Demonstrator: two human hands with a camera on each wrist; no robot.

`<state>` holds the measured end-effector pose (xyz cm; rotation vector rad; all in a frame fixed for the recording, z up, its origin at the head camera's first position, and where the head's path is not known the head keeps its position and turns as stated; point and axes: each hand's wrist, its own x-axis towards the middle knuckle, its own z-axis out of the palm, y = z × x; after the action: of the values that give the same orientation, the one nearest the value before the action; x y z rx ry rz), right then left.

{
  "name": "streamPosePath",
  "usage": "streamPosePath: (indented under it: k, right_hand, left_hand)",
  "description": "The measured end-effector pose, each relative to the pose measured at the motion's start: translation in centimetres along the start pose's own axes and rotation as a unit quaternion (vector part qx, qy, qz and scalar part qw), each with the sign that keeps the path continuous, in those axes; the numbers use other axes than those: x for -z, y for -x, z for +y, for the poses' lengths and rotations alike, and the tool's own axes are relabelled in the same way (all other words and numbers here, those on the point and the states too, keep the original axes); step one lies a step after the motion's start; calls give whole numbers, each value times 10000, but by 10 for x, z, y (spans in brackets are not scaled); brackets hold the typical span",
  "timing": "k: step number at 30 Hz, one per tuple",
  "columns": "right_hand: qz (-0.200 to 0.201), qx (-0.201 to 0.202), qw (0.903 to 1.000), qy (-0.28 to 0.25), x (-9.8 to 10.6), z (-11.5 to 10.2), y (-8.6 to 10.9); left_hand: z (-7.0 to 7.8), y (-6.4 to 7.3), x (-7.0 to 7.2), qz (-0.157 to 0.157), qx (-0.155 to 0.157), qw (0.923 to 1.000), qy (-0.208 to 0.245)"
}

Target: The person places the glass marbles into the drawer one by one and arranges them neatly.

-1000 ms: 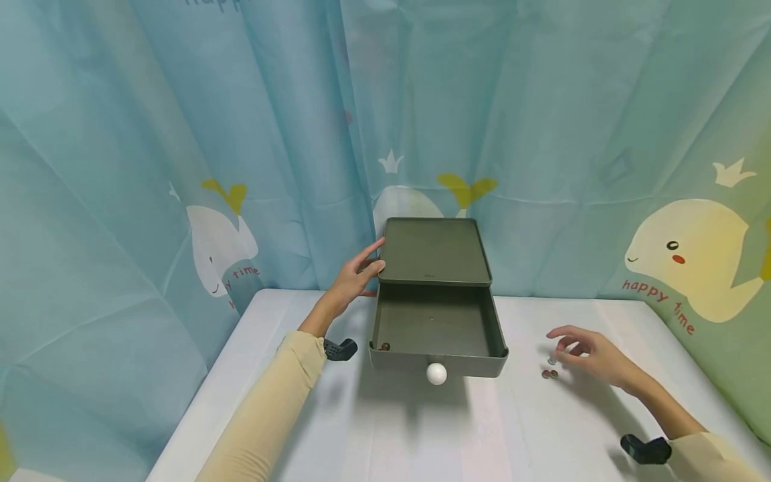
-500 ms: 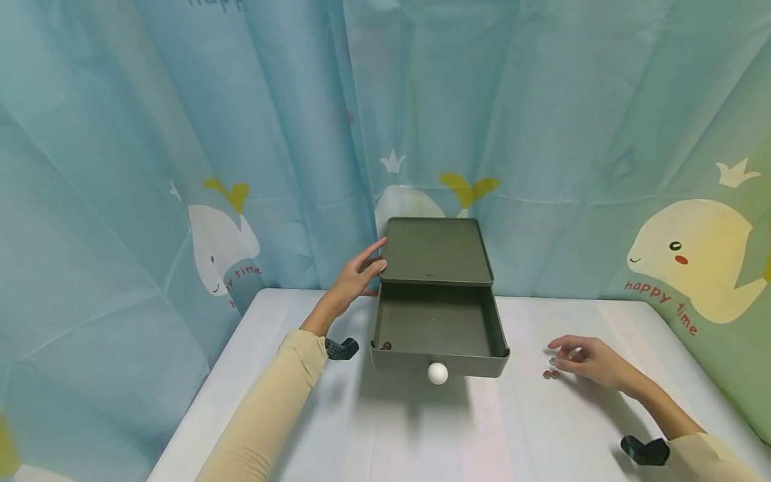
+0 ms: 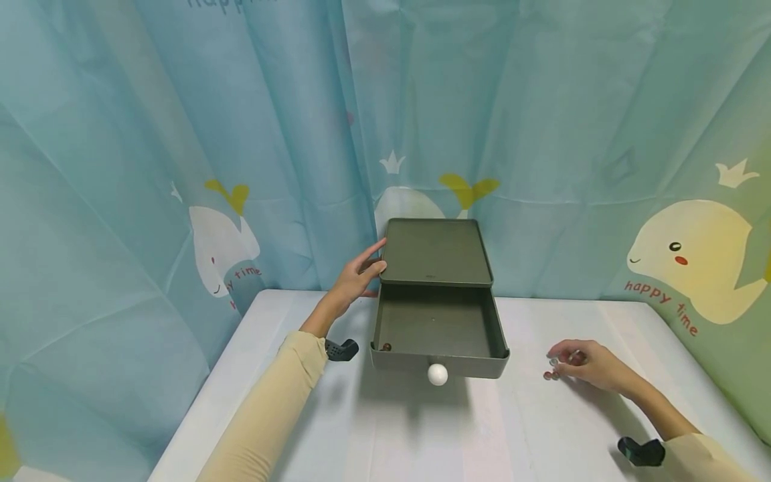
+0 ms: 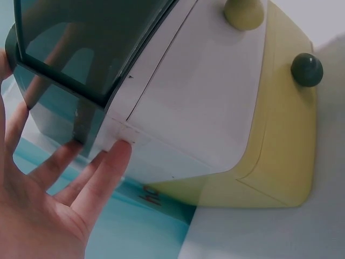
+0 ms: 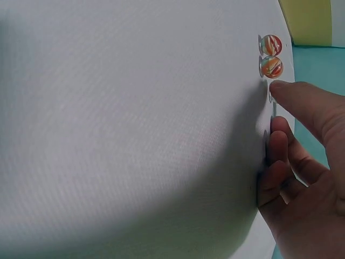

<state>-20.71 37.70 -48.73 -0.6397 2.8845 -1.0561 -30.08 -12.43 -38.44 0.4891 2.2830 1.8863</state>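
Marbles (image 5: 271, 67) are distributed between a pulled-out drawer (image 3: 409, 363) and the white tabletop (image 3: 512, 435) to its right. At left, the left grip (image 3: 351, 280) is spread, its extended fingers laid against the side of the drawer unit (image 3: 438, 249); nothing is pinched by it, and the unit is presumably being steadied. At centre, the green top tier of the unit is shown with its drawer drawn out; a white tier and a yellow tier below are revealed in the left wrist view. One brownish marble (image 3: 387, 347) is contained in the drawer's near left corner, and a white knob (image 3: 438, 375) is mounted on the drawer's front. Farther right, two orange-streaked marbles (image 3: 547, 375) are seen side by side on the tabletop, well apart from the drawer. Just beside them, a clear marble (image 3: 553, 362) is partly covered by the thumb of the right grip (image 3: 589, 365). The fingers of this grip are curled; whether the clear marble is already pinched or merely touched cannot be told, nor can a glint among the fingers be identified. The picking up of the clear marble is judged to be the step in hand. For the next move, a secure fingertip pinch is called for, since smooth glass could be made to roll, followed by a lift in which the neighbouring pair is not nudged.
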Motion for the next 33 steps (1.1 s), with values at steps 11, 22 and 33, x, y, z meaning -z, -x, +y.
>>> streamPosePath:
  k: [11,22,33]
  right_hand:
    - [-3,-397,9992,72,-1,-2,1]
    - [68,-349,9993,114,-1,-3,2]
    - [-327,-380,9987,121,4,-5,-3]
  left_hand:
    - [0,0,0,21,-3,10000,-10]
    - [1,0,0,-9,-24,10000,-24]
    - [-1,0,0,-23,-13,10000,28]
